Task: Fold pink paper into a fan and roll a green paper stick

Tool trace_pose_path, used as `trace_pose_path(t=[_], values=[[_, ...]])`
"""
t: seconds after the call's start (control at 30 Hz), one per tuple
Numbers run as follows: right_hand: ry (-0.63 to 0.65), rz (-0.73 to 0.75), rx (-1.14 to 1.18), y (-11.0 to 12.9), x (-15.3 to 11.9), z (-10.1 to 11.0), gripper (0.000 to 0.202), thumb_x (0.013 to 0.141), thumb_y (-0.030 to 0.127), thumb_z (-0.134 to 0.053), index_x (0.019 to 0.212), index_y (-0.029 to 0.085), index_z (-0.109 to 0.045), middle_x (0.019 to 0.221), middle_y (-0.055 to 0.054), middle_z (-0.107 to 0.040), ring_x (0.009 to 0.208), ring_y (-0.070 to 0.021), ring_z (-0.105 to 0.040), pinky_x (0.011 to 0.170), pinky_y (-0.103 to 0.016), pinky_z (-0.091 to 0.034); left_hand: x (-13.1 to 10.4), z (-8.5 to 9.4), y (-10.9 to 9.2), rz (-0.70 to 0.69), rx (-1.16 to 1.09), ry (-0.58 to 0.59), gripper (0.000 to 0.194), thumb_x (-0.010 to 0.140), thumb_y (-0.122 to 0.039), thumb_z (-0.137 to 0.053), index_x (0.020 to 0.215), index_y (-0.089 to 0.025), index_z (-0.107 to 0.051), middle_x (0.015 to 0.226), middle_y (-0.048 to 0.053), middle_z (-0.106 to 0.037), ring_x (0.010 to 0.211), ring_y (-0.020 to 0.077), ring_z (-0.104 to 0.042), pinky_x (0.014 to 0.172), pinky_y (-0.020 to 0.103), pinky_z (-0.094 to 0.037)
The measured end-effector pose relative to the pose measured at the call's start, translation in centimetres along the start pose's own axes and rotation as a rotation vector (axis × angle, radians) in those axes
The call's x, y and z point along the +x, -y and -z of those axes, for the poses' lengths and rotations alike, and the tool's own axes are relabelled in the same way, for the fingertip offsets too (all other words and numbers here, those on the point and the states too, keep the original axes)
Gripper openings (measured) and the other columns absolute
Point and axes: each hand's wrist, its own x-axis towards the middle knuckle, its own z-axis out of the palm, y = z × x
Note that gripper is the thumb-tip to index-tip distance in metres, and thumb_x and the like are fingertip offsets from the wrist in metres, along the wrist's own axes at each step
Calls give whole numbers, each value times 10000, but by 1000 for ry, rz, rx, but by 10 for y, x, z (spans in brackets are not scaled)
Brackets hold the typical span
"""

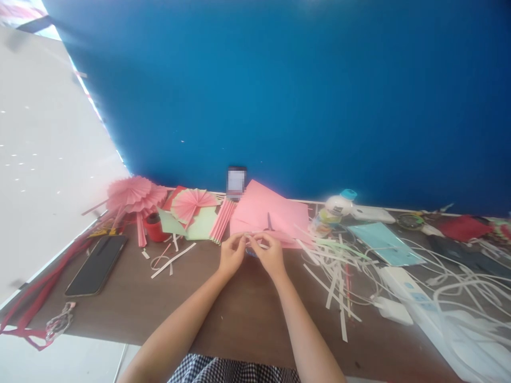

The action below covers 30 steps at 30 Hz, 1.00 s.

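Observation:
My left hand (232,255) and my right hand (272,256) meet at the near edge of a pink paper sheet (271,205). Both hands are closed, thumbs and fingertips pinched together. Whatever lies between them is too small and too covered to name. A dark pointed tool, perhaps scissors (269,221), lies on the pink sheet just beyond my fingers. Left of the sheet stands a pleated pink paper piece (222,221). A pink folded paper fan (194,206) rests on pale green paper (200,229) further left.
Cut paper strips (339,266), white cables (459,287) and a power strip (411,298) cover the right side. A white bottle (339,205) stands behind. At left are a black phone (97,266), a red cup (155,229) and pink paper rosettes (133,197). A small screen (236,181) leans against the blue panel.

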Motion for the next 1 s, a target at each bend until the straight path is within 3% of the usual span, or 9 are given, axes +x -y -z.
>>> trace_pose_path(t=[0.23,0.4,0.53,0.67,0.87,1.0], values=[[-7,4,-37,-2,-2,-1,164,726,315,-521,636,188,-572,639,-12,-632,628,-158,-574,602,-265,-446,-1,0,3,6,-33,27,236,737,-340,-545,872,-170,-636,875,72,-669,848,199,-618,778,318,-488],[3,34,-99,-1,-2,-1,193,744,349,-521,651,195,-594,676,-15,-641,643,-159,-581,626,-272,-455,1,1,8,-9,55,-36,234,740,-356,-537,836,-174,-649,825,60,-675,785,195,-628,721,307,-506],[0,143,-206,2,-1,4,201,767,361,-506,732,220,-644,769,-35,-647,737,-178,-589,666,-287,-465,3,4,11,-44,135,-83,226,737,-363,-542,824,-191,-659,813,45,-676,778,188,-626,757,302,-489],[-12,228,-308,2,-1,12,207,782,325,-500,907,249,-648,866,-40,-618,790,-171,-579,669,-271,-469,7,8,16,-37,110,-140,246,727,-372,-554,840,-179,-655,812,48,-672,789,191,-629,751,295,-494],[163,384,-499,-6,2,27,260,823,218,-430,968,286,-635,906,-32,-587,694,-130,-562,589,-231,-432,18,16,23,-11,57,-204,268,716,-376,-568,828,-142,-637,750,51,-667,741,187,-643,733,305,-507],[76,481,-721,-10,4,31,349,783,82,-420,978,274,-637,892,-34,-592,705,-124,-543,555,-207,-370,23,19,25,-15,56,-218,269,730,-374,-552,814,-132,-631,735,59,-666,732,190,-645,709,314,-517]])
